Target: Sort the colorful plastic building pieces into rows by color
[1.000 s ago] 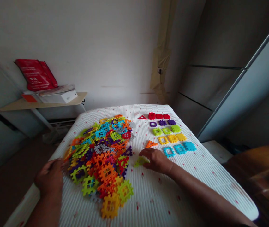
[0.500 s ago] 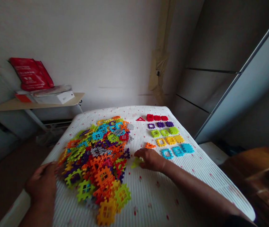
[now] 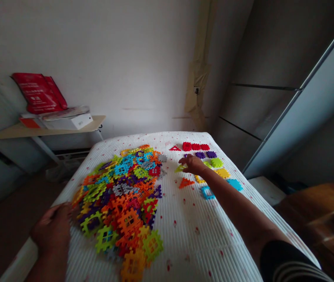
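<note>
Fingers [image 3: 182,161] of the right hand [image 3: 195,164] bent close together on a lime piece [image 3: 179,168], apparently pinched, just beyond the orange triangle [image 3: 186,182]. Rows of squares [image 3: 216,162] toward the cloth's right edge, seemingly split by color for telling apart. Left hand [image 3: 52,227] half-curled beside the pile [image 3: 126,190], hold impossible to tell. Between pile and rows, open cloth [image 3: 181,239], widening toward the near edge.
</note>
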Action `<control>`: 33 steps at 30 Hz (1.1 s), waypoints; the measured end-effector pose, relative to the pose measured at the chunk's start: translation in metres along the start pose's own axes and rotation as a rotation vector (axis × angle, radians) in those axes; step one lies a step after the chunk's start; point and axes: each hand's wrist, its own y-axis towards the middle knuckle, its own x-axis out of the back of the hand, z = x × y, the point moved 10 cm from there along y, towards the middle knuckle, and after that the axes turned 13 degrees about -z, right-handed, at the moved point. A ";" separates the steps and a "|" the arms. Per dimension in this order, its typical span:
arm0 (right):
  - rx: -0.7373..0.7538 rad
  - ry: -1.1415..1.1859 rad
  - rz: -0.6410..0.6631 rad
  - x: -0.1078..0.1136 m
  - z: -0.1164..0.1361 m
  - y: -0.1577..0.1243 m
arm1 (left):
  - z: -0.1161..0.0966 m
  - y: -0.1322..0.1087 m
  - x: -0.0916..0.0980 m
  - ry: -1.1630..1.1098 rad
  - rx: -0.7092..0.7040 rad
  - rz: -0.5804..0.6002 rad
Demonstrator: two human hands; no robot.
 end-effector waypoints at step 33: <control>0.073 -0.042 0.033 0.022 0.034 -0.071 | 0.007 0.004 -0.002 -0.022 0.009 -0.009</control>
